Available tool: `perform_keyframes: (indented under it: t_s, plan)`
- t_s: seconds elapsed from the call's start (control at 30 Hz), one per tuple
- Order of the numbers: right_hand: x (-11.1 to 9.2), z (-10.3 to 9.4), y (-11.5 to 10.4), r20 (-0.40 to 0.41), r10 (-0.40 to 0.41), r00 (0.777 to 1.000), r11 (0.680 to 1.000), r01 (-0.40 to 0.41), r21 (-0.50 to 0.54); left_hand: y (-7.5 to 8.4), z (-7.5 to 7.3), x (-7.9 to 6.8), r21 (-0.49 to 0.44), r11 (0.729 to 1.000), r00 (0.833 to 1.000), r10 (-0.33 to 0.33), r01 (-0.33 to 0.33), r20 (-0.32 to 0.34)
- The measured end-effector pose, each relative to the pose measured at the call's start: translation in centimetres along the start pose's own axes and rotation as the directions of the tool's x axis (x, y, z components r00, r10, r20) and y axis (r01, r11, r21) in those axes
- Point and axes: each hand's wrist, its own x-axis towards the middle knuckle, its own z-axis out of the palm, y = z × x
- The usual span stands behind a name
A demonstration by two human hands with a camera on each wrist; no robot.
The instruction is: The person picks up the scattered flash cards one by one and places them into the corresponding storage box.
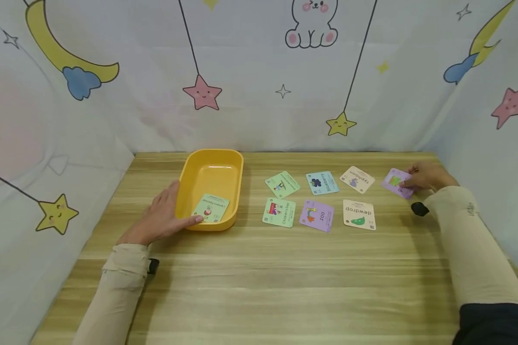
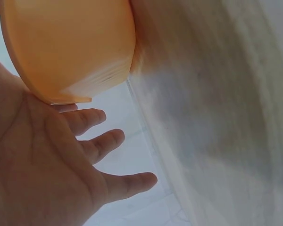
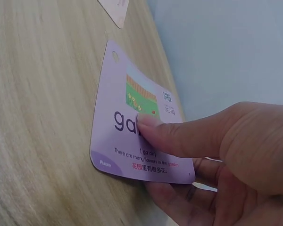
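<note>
At the right, my right hand pinches a purple flashcard. The right wrist view shows the thumb on the face of this card and fingers behind it; the word begins "ga", the rest lies under the thumb. My left hand rests against the left side of a yellow tray, its thumb over the near rim. Loosely spread fingers show beside the tray's outer wall in the left wrist view. Inside the tray lies a green "Lantern Festival" card, near the thumb.
Several cards lie on the wooden table between the hands: a green card, blueberry card, typhoon card, Children's Day card, zoo card and dewdrop card. A patterned curtain borders the table.
</note>
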Motion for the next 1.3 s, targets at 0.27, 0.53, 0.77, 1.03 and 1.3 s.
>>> perform_keyframes:
  t_s: [0.27, 0.53, 0.77, 1.03, 1.3]
  plan:
    - [-0.4, 0.0, -0.4, 0.008, -0.005, 1.000, 1.000, 0.005, 0.022, 0.1, -0.2, 0.1, -0.002, 1.000, 1.000, -0.008, 0.008, 0.006]
    - [-1.2, 0.3, -0.2, 0.012, -0.005, 1.000, 1.000, 0.005, 0.005, 0.6, -0.2, 0.0, -0.001, 1.000, 1.000, -0.010, 0.010, 0.014]
    - [-1.2, 1.2, -0.1, -0.021, -0.019, 1.000, 0.995, 0.021, 0.094, 0.4, -0.2, 0.0, -0.006, 1.000, 1.000, -0.006, 0.006, 0.006]
    - [-1.0, 1.7, -0.2, -0.041, -0.046, 0.998, 0.977, 0.053, 0.207, 0.3, -0.3, -0.2, -0.014, 1.000, 1.000, 0.015, -0.016, -0.004]
    - [-1.0, 2.4, -0.2, -0.108, -0.050, 0.993, 0.950, 0.080, 0.301, 0.3, -0.3, -0.3, -0.006, 1.000, 1.000, -0.014, 0.015, 0.014]
